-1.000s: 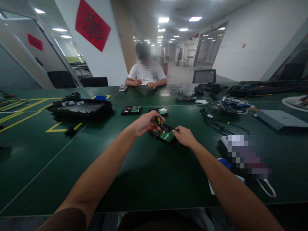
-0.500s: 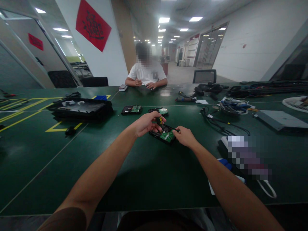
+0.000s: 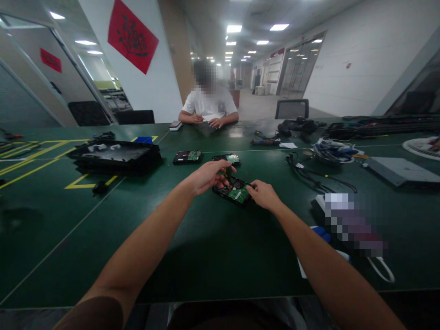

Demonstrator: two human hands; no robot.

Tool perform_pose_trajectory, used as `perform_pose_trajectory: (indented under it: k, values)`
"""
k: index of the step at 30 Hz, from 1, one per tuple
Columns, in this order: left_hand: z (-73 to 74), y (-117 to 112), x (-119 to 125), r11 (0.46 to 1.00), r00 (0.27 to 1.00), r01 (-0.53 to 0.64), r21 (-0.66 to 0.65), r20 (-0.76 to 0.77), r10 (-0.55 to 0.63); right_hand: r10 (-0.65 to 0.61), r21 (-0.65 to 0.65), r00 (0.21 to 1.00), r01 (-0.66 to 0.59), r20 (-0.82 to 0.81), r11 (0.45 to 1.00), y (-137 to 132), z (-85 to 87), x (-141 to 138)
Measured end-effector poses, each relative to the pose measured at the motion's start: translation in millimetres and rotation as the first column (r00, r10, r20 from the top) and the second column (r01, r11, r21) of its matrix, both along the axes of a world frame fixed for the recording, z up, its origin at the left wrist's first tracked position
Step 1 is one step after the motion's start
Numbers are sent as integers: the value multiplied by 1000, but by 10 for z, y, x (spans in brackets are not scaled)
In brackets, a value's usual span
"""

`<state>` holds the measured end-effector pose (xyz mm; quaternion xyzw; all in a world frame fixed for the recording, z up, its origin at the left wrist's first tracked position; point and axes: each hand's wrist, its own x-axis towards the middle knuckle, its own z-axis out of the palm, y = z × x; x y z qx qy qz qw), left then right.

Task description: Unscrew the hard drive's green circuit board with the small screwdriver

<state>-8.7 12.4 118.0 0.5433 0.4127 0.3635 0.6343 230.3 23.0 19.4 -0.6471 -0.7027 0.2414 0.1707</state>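
A hard drive with a green circuit board facing up lies on the green table in front of me. My left hand is closed round a small screwdriver with a yellow and black handle, held upright over the drive's far left part. My right hand grips the drive's right edge with curled fingers. Two more hard drives, one and another, lie just beyond.
A black tray sits at the left by yellow floor-style markings. Cables, a bowl of parts and a grey flat case are at the right. Another person in a white shirt sits across the table.
My left hand has turned the screwdriver slightly, so its yellow handle shows less. Both hands and the drive stay in place.
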Motion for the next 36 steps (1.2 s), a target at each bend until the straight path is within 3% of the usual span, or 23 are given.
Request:
perform_pose_trajectory:
  k: [7,13,18,23,36]
  values:
    - [-10,18,-19,998,994,-53,-29,-99,50,15,25,1000,-15,14,1000,23,-35,14]
    - [67,-18,-81,999,984,34,-28,-176,-38,21,45,1000,-22,20,999,29,-55,23]
    - [88,-24,-72,997,987,22,-80,-158,-35,24,43,999,-25,25,999,23,-35,21]
    - [76,-14,-66,986,988,92,-139,-112,-108,16,51,999,-18,46,999,15,-14,11]
    - [50,-29,-17,996,982,45,-79,-177,-58,28,58,999,-30,34,998,38,-51,27]
